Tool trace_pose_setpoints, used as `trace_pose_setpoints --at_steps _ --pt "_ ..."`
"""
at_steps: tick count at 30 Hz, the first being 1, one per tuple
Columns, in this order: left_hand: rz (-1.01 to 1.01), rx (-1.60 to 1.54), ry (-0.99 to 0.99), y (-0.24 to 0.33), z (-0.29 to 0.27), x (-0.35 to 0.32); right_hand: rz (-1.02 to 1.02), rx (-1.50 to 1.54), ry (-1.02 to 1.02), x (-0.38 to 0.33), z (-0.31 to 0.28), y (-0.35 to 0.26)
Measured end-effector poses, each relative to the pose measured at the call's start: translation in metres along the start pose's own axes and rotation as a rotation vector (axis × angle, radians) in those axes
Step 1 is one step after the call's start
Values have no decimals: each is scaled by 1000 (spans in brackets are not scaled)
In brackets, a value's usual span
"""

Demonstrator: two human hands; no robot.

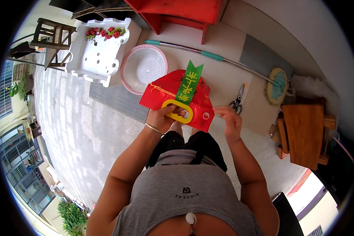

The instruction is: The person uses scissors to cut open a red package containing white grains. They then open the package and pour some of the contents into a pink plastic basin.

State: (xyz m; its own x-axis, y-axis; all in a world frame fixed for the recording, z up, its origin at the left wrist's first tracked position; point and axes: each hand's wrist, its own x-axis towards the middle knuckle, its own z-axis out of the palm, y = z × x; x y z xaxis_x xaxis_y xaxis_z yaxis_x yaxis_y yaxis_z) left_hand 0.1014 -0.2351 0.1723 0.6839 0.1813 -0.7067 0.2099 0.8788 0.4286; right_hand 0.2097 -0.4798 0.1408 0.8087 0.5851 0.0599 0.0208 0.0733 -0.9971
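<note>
A shiny red plastic packaging bag (pixel 165 83) with a yellow carry handle (pixel 188 114) hangs in front of me. A green strip (pixel 189 82) with yellow print, notched at its far end, runs across it. My left hand (pixel 164 118), with a bracelet on the wrist, is closed around the handle, fingers passing through its opening. My right hand (pixel 231 121) is at the bag's right edge, its fingers bent and the fingertips pinched at the corner. What lies inside the bag is hidden.
Beyond the bag stand a pink-rimmed basket (pixel 164 59) and a white foam box (pixel 86 59) with red-and-green pieces inside. Scissors (pixel 237 103) lie to the right. A mop (pixel 232 62) stretches across the floor near a red bench (pixel 177 11); a wooden stool (pixel 303 133) stands at right.
</note>
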Motion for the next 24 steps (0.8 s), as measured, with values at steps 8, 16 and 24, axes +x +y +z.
trace_pose_setpoints --at_steps 8,16,24 --pt "-3 13 -103 -14 -36 14 103 -273 23 65 24 1" --pt "-9 81 18 -14 -15 7 -418 -526 -432 25 86 -32" --pt "24 138 124 -6 9 -6 488 -317 421 19 -36 79"
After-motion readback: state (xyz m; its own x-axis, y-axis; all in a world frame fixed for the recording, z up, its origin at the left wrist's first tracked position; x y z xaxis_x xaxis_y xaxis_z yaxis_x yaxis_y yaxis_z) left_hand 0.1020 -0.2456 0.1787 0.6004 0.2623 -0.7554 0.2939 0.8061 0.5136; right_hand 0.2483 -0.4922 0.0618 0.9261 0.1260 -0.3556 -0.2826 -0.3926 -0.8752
